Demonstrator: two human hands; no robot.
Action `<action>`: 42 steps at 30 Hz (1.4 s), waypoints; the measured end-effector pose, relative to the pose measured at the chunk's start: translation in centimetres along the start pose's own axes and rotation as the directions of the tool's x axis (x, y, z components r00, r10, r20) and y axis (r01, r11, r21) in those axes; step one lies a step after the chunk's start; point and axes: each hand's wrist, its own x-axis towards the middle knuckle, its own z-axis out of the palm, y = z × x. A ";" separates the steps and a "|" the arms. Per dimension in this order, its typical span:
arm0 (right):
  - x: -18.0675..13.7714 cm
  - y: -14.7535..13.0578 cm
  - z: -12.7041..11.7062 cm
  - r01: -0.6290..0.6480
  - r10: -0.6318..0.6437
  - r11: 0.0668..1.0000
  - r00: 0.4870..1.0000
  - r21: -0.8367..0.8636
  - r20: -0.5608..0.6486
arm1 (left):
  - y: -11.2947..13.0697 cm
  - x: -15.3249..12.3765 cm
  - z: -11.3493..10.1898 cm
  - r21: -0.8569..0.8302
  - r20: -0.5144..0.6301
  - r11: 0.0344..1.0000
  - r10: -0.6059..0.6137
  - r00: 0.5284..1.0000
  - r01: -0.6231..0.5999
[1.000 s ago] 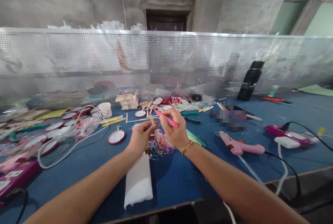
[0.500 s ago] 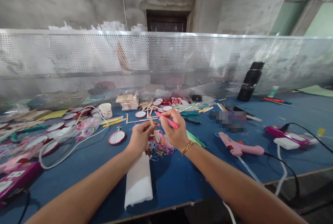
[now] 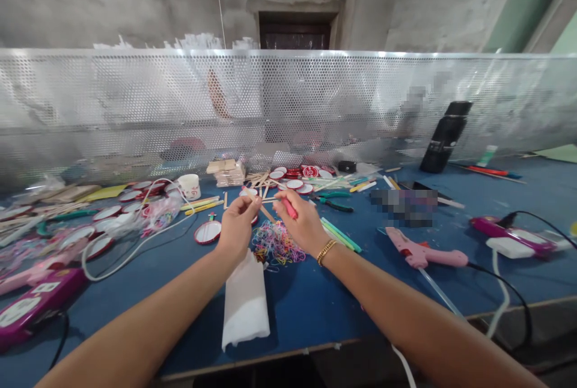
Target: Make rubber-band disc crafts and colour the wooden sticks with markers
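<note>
My left hand (image 3: 237,226) is closed on a wooden craft stick (image 3: 267,212), held at a slant with a pinkish upper end. My right hand (image 3: 301,223) is wrapped round a pink-red marker pen (image 3: 289,208); its tip points left toward the stick, and whether they touch I cannot tell. Below both hands lies a heap of colourful rubber bands (image 3: 279,242). A folded white cloth or tissue (image 3: 246,304) is near my left wrist. Left of my left hand sits a round white disc with a red rim (image 3: 208,232).
A pink glue gun (image 3: 424,254) and a purple power strip (image 3: 518,236) with cords lie at right. Green-handled pliers (image 3: 333,202), a black bottle (image 3: 446,136) and a paper cup (image 3: 189,186) stand farther back. A perforated metal screen (image 3: 306,100) borders the table.
The stick has tilted, its upper end now leaning left. The marker has turned in my right hand and its barrel now looks foreshortened. The whole view has shifted slightly.
</note>
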 end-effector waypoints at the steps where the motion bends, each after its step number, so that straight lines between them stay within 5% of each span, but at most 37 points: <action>1: -0.1 0.1 0.3 -0.016 0.013 0.997 0.999 0.074 0.032 | 0.0 0.1 -0.1 -0.002 -0.017 1.000 0.020 1.000 -0.020; 6: -0.4 0.3 1.2 -0.060 0.048 0.950 0.998 0.307 0.045 | -0.1 -0.1 0.0 -0.013 0.046 0.999 -0.050 0.998 0.050; 10: 0.2 0.6 0.4 -0.085 0.113 0.961 0.989 0.263 -0.093 | 0.3 3.1 -1.6 0.344 0.179 0.938 -0.100 0.979 0.032; 11: 0.4 0.7 0.2 -0.083 0.117 0.967 0.985 0.242 -0.130 | 0.5 4.9 -2.6 0.516 0.234 0.856 -0.089 0.968 -0.046; 13: 0.7 0.9 -0.2 -0.075 0.113 0.973 0.979 0.217 -0.171 | 1.1 8.9 -5.1 0.822 0.354 0.507 -0.099 0.930 -0.260; 16: 0.9 0.9 -0.3 -0.059 0.099 0.976 0.977 0.209 -0.187 | 1.4 14.1 -9.3 0.920 0.304 -0.177 -0.240 0.922 -0.349; 17: 0.8 0.8 -0.3 -0.050 0.090 0.977 0.978 0.207 -0.187 | 1.2 15.1 -10.5 0.916 0.253 -0.239 -0.277 0.927 -0.322; 21: 0.7 0.6 -0.3 -0.004 0.038 0.980 0.985 0.199 -0.167 | -0.5 16.2 -13.1 0.907 0.146 -0.321 -0.365 0.920 -0.271; 28: 0.6 0.3 -0.3 0.024 0.010 0.981 0.984 0.190 -0.177 | -1.8 16.4 -13.2 0.868 0.202 -0.365 -0.360 0.911 -0.337; 42: 0.6 0.6 0.0 0.025 0.010 0.976 0.987 0.216 -0.158 | -1.6 12.3 -10.7 0.857 0.387 -0.202 -0.359 0.850 -0.475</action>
